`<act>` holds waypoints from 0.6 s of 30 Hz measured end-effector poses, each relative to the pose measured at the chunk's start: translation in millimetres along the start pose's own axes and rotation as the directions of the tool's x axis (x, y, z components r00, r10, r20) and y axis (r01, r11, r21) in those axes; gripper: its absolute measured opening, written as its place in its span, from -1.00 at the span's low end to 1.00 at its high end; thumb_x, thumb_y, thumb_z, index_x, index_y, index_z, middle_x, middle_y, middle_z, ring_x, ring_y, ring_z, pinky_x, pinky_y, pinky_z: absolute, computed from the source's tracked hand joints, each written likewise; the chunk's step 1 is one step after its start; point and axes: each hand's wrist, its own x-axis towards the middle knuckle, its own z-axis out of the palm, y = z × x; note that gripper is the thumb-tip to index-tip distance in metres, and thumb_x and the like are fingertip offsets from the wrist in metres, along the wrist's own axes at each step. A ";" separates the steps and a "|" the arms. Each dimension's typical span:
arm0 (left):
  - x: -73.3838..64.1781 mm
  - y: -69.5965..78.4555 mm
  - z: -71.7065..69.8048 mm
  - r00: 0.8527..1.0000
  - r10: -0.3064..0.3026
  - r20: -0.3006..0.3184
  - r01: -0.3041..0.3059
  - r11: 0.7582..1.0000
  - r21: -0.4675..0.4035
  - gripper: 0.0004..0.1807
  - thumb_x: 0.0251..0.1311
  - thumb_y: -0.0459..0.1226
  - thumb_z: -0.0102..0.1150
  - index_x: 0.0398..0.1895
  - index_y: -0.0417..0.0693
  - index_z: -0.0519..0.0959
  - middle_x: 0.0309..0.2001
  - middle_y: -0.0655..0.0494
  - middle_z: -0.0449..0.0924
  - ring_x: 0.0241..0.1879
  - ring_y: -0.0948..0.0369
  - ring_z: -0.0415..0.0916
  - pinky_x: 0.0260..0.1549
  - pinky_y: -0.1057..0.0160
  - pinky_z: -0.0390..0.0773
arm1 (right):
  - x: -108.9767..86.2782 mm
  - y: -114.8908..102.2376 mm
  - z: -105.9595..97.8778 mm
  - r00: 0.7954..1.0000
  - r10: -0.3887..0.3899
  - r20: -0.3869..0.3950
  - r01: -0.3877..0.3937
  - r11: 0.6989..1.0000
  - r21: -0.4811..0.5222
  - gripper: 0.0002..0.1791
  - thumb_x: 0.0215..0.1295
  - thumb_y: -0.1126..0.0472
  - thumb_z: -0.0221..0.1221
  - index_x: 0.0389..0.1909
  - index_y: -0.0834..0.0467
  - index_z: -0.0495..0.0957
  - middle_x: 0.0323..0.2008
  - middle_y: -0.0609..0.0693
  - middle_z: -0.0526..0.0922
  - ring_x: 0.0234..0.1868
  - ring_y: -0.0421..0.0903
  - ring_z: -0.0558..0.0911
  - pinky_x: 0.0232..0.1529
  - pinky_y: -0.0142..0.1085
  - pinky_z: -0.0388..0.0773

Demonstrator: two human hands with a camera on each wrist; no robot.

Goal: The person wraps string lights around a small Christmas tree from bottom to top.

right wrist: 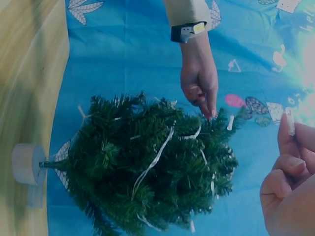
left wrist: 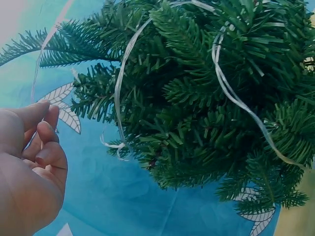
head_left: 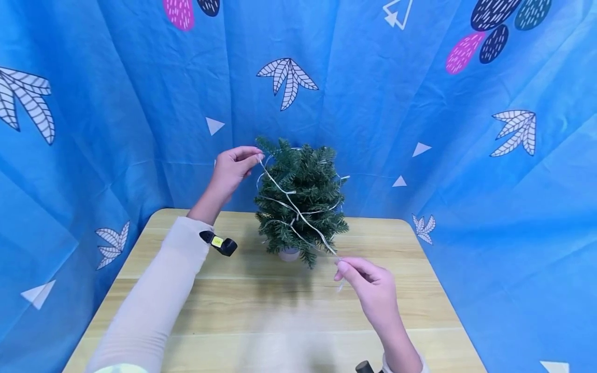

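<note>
A small artificial Christmas tree [head_left: 312,181] stands on the table, with a thin clear-white string of lights [head_left: 322,238] looped around its branches. At the tree's upper left, my left hand [head_left: 232,170] pinches the string between thumb and fingertips. Lower down, at the front right, the right hand [head_left: 373,287] pinches another part of it, and a short end hangs below those fingers. The stretch between both hands runs diagonally across the tree's front. In the right wrist view, a small pale bulb [right wrist: 290,121] shows at the right hand's fingertips. Loops behind the tree are hidden.
A short, round white base [right wrist: 28,163] holds the tree up on the wooden table [head_left: 214,316]. Blue patterned cloth [head_left: 373,103] hangs behind the table and along both sides. Each wrist wears a dark strap; the left wrist camera [head_left: 226,246] shows clearly.
</note>
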 end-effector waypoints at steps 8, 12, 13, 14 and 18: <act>-4.6 -6.9 2.0 0.998 0.002 0.070 -0.005 0.999 0.044 -0.65 0.25 -0.06 0.38 0.01 -0.05 0.71 -0.17 0.25 0.68 -0.23 0.25 0.50 -0.31 0.37 0.54 | -1.8 -0.2 -12.7 0.984 -0.009 -0.179 0.024 0.997 0.078 -0.87 0.36 0.37 0.25 -0.23 0.39 0.69 -0.52 -0.12 0.71 -0.31 -0.22 0.68 -0.20 -0.45 0.58; -7.8 -8.2 3.5 0.995 0.009 0.103 -0.018 0.997 0.081 -0.66 0.27 -0.07 0.36 0.01 -0.05 0.71 -0.21 0.21 0.65 -0.31 0.18 0.47 -0.38 0.33 0.48 | -0.2 3.9 -14.9 0.968 -0.060 -0.242 0.107 0.977 0.186 -0.90 0.33 0.47 0.22 -0.28 0.47 0.67 -0.53 -0.08 0.71 -0.32 -0.19 0.68 -0.24 -0.46 0.57; -8.9 -8.1 4.0 0.993 0.011 0.113 -0.021 0.995 0.092 -0.67 0.27 -0.08 0.36 0.00 -0.04 0.71 -0.22 0.20 0.64 -0.33 0.17 0.46 -0.40 0.32 0.46 | 0.3 5.1 -15.0 0.965 -0.070 -0.252 0.125 0.970 0.210 -0.91 0.33 0.49 0.21 -0.28 0.46 0.67 -0.53 -0.07 0.71 -0.32 -0.18 0.68 -0.25 -0.46 0.56; -9.9 -7.8 4.5 0.992 0.012 0.124 -0.024 0.995 0.101 -0.68 0.28 -0.09 0.36 0.00 -0.04 0.71 -0.22 0.18 0.64 -0.35 0.17 0.45 -0.42 0.31 0.45 | 0.8 6.1 -14.9 0.962 -0.078 -0.261 0.140 0.963 0.230 -0.91 0.33 0.50 0.20 -0.29 0.47 0.67 -0.53 -0.06 0.71 -0.31 -0.17 0.69 -0.25 -0.46 0.56; -11.8 -9.3 4.0 0.989 0.027 0.146 -0.043 0.993 0.111 -0.63 0.29 -0.11 0.35 0.08 -0.07 0.68 -0.13 0.17 0.66 -0.35 0.21 0.48 -0.39 0.32 0.48 | 1.7 10.5 -14.6 0.957 -0.091 -0.275 0.166 0.951 0.261 -0.91 0.33 0.52 0.19 -0.28 0.50 0.65 -0.53 -0.05 0.71 -0.33 -0.17 0.69 -0.28 -0.47 0.55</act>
